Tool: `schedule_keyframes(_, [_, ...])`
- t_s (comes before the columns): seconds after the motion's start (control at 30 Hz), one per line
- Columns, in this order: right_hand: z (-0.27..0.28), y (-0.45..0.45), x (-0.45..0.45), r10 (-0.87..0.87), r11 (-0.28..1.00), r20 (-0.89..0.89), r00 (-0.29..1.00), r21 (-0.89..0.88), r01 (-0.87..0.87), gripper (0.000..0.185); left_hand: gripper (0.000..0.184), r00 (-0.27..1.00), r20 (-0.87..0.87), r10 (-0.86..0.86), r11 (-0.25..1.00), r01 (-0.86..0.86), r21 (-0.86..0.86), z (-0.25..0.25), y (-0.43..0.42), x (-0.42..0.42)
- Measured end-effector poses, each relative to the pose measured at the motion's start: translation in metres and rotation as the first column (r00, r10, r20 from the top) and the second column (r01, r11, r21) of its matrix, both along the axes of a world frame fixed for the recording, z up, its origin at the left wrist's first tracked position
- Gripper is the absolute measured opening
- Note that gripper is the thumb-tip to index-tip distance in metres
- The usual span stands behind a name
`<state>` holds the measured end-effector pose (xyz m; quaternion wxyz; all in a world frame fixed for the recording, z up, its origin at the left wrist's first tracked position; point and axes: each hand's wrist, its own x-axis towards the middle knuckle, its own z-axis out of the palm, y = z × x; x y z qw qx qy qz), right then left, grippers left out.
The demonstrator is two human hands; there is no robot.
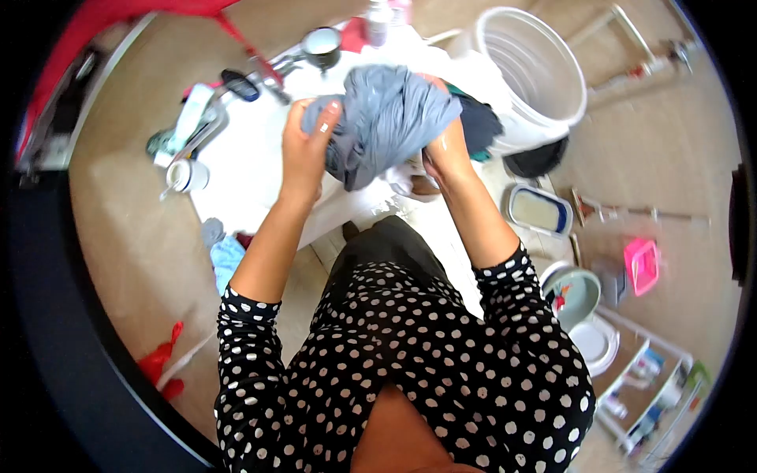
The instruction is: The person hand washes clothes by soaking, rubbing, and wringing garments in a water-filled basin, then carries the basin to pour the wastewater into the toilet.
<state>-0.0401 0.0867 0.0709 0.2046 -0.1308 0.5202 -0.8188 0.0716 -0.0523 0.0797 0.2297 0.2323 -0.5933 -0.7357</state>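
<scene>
A bunched grey cloth (390, 118), wet-looking and crumpled, is held up between both hands over a white sink (252, 150). My left hand (306, 146) grips its left side, with the thumb on top. On the right side, my right hand (448, 150) is closed on the same cloth; some of its fingers are hidden beneath or behind it. Wet suds show on the right hand. Dark fabric (477, 126) lies just beyond the right hand, at the sink's right edge. A metal faucet (288, 63) stands at the back of the sink.
A large translucent bucket (532, 71) stands at the right. A dark mug (322, 47) and a bottle (378, 22) are at the back. A white enamel mug (188, 175) sits at the left edge. Basins (576, 296) and a shelf rack (643, 378) stand lower right.
</scene>
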Motion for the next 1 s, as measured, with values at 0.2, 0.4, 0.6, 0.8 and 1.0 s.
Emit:
schedule_keyframes(0.2, [-0.049,0.064,-0.057,-0.333,0.868,-0.452,0.827,0.195,0.456,0.027,0.051,0.919,0.271,-0.285,0.958,0.285,0.042,-0.021,0.041,-0.065])
schedule_keyframes(0.4, [-0.109,0.082,-0.067,-0.480,0.617,-0.644,0.596,0.235,0.751,0.024,0.066,0.933,0.323,-0.156,0.633,0.346,-0.692,-0.098,0.050,-0.090])
schedule_keyframes(0.6, [-0.122,0.064,-0.094,-0.742,0.670,-0.134,0.657,-0.132,0.730,0.017,0.063,0.974,0.012,-0.224,0.391,0.101,-0.915,-0.048,0.100,-0.095])
schedule_keyframes(0.8, [-0.144,0.097,-0.082,-0.552,0.585,-0.563,0.616,0.265,0.766,0.022,0.056,0.954,0.238,-0.181,-0.076,0.227,-0.971,-0.104,0.101,-0.109])
schedule_keyframes(1.0, [-0.140,0.143,-0.086,-0.242,0.933,-0.309,0.920,0.185,0.308,0.055,0.054,0.945,0.299,-0.129,0.044,0.307,-0.951,-0.078,0.121,-0.109])
